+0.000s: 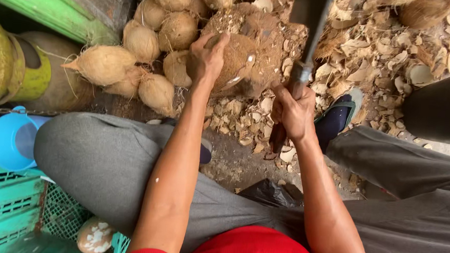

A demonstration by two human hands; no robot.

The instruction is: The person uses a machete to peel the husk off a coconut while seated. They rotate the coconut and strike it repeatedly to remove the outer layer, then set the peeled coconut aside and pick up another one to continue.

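Two hands at work: left hand grips top of a brown coconut, fingers curled over it, holding it on a stump. Right hand closed tight around handle of a cleaver, blade raised just right of the coconut. Pile of husked coconuts lies left of the stump. Shell chips cover ground to the right. Black bucket at far right, teal crate bottom left.

The person wears a red short-sleeved shirt, grey trousers, dark socks and green-strapped sandals.
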